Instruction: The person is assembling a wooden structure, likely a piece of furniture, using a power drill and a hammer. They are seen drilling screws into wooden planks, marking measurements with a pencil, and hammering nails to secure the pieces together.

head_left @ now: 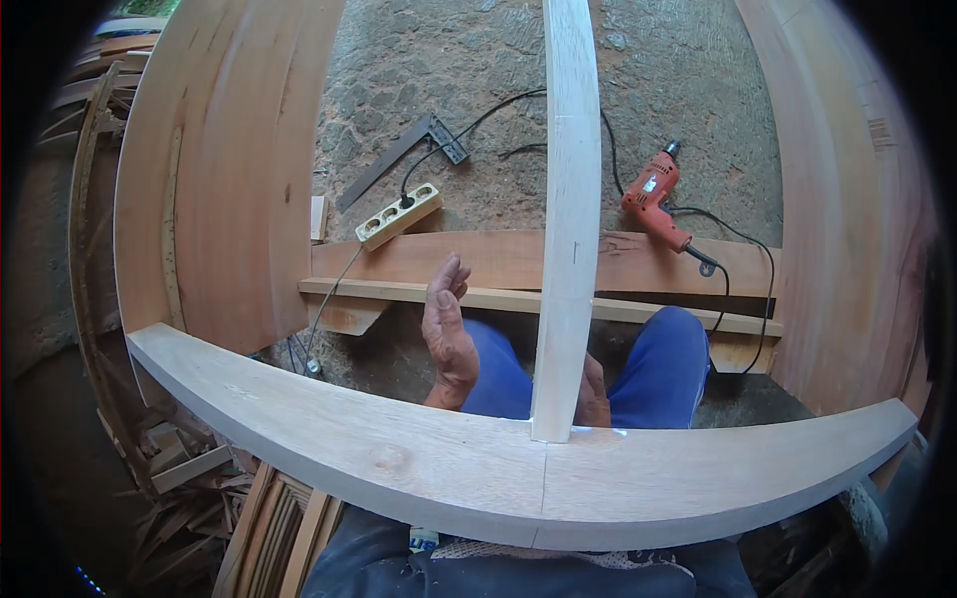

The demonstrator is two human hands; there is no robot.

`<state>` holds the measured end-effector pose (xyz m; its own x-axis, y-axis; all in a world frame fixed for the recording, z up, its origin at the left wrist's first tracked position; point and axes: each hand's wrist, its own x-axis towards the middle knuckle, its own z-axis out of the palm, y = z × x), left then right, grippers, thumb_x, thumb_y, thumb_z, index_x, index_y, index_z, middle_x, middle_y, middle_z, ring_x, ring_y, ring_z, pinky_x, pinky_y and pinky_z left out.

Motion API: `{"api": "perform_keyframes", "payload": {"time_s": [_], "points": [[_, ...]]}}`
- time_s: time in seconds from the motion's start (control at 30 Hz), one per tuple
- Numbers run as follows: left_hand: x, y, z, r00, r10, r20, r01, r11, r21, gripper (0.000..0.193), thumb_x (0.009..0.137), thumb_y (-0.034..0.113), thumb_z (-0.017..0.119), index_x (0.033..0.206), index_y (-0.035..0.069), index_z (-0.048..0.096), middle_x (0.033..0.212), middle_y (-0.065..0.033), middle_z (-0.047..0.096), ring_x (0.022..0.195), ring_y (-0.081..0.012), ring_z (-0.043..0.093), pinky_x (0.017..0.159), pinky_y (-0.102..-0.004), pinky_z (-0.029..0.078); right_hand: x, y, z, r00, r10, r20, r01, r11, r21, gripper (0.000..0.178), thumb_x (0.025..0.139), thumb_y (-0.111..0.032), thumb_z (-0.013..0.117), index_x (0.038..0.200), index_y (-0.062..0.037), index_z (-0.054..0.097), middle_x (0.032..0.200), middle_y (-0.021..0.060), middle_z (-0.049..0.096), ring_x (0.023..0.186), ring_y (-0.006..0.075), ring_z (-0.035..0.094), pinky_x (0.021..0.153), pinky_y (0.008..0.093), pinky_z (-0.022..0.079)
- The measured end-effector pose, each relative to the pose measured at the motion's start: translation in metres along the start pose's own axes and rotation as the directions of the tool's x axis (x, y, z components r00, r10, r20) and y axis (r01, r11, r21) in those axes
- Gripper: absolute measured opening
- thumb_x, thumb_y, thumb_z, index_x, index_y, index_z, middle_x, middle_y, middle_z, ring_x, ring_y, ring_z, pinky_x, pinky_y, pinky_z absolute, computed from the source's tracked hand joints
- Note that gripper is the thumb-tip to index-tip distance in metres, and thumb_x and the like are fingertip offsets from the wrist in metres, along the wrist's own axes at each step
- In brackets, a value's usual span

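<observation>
A pale wooden batten (570,179) runs away from me down the middle, its near end meeting a wide pale rail (379,439) with a pencil line at the joint. Left of the batten, my left hand (451,339) is raised beyond the rail, fingers stretched upward and nothing in it. My right hand (595,397) is low by the batten's right side near the rail. The batten covers most of that hand, so its fingers and anything in them are hidden.
Wooden panels flank the frame at left (234,179) and right (847,189). Beyond my knees lie a plank (478,257), a cream power strip (419,210), a try square (394,159) and a red corded drill (653,199). Wood strips and scraps (199,508) lie lower left.
</observation>
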<state>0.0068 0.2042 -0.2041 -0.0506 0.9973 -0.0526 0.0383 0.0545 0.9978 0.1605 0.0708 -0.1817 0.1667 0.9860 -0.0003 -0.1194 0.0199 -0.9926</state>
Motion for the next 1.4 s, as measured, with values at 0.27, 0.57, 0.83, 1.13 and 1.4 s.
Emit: {"api": "perform_keyframes", "payload": {"time_s": [0.27,0.57,0.83,1.13,1.4], "points": [[-0.087,0.048,-0.035,0.827,0.301,0.474,-0.436,0.876,0.206,0.056,0.104,0.042,0.046,0.132,-0.005,0.055,0.133,-0.0213,0.059,0.121,-0.0286,0.060,0.106,-0.0445,0.045,0.020,-0.030,-0.044,0.989,-0.146,0.038,0.150,0.934,-0.324,0.070,0.103,-0.048,0.051,0.149,0.0036,0.042,0.142,0.0277,0.050,0.133,0.0368,0.052,0.112,0.0455,0.044],[-0.093,0.109,-0.016,0.676,-0.063,0.735,-0.233,0.927,0.294,0.047,0.097,0.034,0.058,0.127,-0.002,0.058,0.124,-0.0215,0.062,0.113,-0.0290,0.063,0.098,-0.0443,0.050,0.147,-0.077,-0.023,0.744,-0.334,-0.579,0.367,0.928,-0.065,0.063,0.109,-0.041,0.032,0.156,0.0007,0.028,0.151,0.0199,0.045,0.142,0.0271,0.041,0.118,0.0421,0.031],[-0.094,0.153,-0.014,0.587,-0.219,0.779,-0.113,0.931,0.346,0.043,0.090,0.027,0.069,0.123,0.001,0.060,0.117,-0.0218,0.065,0.106,-0.0295,0.066,0.090,-0.0441,0.053,0.171,-0.085,0.007,0.795,-0.494,-0.353,0.460,0.869,-0.179,0.062,0.109,-0.037,0.036,0.158,-0.0007,0.023,0.155,0.0195,0.039,0.147,0.0281,0.033,0.122,0.0459,0.020],[-0.093,0.164,-0.008,0.736,-0.188,0.650,-0.001,0.960,0.279,0.055,0.080,0.018,0.078,0.127,0.000,0.056,0.107,-0.0134,0.064,0.107,-0.0216,0.065,0.088,-0.0372,0.052,0.058,0.026,-0.086,0.969,-0.101,-0.225,0.021,0.942,-0.336,0.056,0.105,-0.032,0.055,0.151,-0.0020,0.042,0.142,0.0182,0.053,0.130,0.0261,0.052,0.111,0.0413,0.040],[-0.123,0.181,-0.037,0.835,0.405,0.373,-0.532,0.767,0.358,0.043,0.093,0.021,0.069,0.130,-0.002,0.064,0.112,-0.0208,0.071,0.108,-0.0349,0.069,0.092,-0.0410,0.054,-0.040,-0.024,-0.094,0.981,0.014,-0.196,-0.094,0.908,-0.407,0.028,0.095,-0.007,0.064,0.121,0.0033,0.065,0.098,0.0186,0.071,0.092,0.0293,0.071,0.082,0.0364,0.055]]}}
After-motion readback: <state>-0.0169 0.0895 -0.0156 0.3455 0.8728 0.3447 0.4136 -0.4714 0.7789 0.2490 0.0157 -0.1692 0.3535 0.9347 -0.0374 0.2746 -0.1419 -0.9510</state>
